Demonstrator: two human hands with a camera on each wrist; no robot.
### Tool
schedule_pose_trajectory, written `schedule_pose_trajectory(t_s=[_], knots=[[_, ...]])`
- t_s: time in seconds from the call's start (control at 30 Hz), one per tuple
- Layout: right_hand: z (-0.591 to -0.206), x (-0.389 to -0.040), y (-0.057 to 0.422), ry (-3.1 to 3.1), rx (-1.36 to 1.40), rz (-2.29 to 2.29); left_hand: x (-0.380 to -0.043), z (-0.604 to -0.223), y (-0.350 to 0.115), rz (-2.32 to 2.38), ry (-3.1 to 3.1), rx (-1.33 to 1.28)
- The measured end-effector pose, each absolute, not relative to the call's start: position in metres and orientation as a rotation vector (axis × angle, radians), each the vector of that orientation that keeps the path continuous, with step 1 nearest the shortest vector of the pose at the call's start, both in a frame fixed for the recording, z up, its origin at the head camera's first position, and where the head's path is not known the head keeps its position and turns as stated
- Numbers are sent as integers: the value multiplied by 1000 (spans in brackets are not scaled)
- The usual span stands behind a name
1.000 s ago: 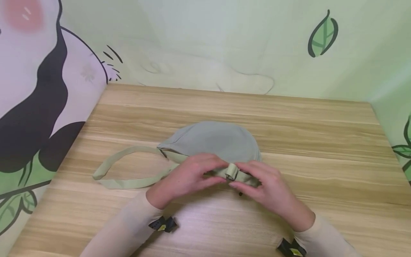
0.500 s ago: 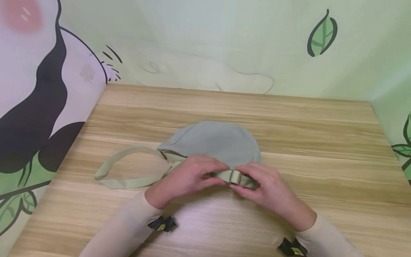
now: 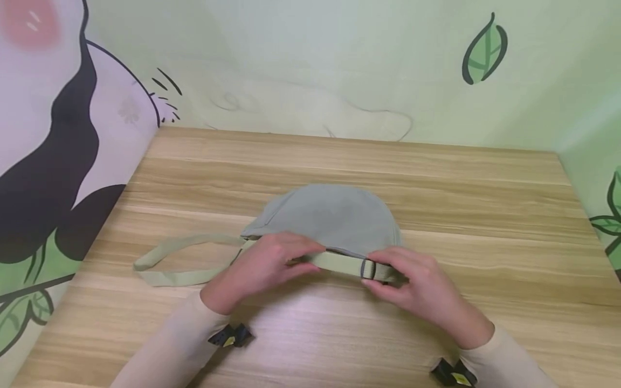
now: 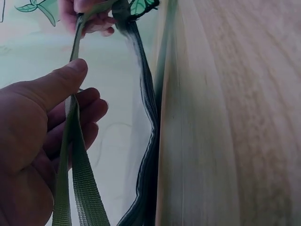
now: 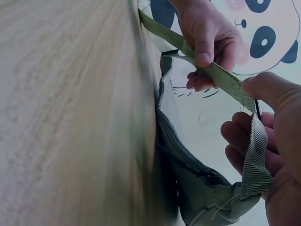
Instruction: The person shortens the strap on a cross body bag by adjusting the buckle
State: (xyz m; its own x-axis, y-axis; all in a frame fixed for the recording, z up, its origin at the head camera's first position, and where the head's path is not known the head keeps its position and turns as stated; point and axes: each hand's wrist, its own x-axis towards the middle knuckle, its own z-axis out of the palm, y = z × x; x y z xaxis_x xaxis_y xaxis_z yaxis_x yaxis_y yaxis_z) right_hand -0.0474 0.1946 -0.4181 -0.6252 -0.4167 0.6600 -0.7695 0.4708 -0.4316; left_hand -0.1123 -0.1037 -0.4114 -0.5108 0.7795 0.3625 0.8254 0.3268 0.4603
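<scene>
A grey-green sling bag lies on the table, its rounded side away from me. My left hand pinches its pale green webbing strap between thumb and fingers. To the right, my right hand pinches the strap at a dark slider buckle. The stretch between both hands runs straight along the bag's near edge. In the left wrist view, two layers of webbing hang below the left thumb. A zipper runs along the bag in the right wrist view.
A loose loop of the strap lies left of the bag on the wood-grain table. Printed walls with a panda and leaves stand behind the table and at both sides. Dark wrist devices sit under both sleeves.
My left hand has moved left along the strap and my right hand slightly right, lengthening the stretch between them. The small raised fold of webbing at the buckle has flattened.
</scene>
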Motion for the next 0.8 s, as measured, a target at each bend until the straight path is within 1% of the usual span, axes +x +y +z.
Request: schedule_pose_trajectory(t_s=[0.13,0.4,0.8], knots=[[-419,-48,196,-2252,1003,999,-113,-414,-106,-921,-2496,-1528],[-416,-46,198,-2381,927,1026,-112,-414,-103,-979,-2450,-1478],[-417,-49,186,-2402,921,878,-110,-412,-82,-964,-2384,-1497]])
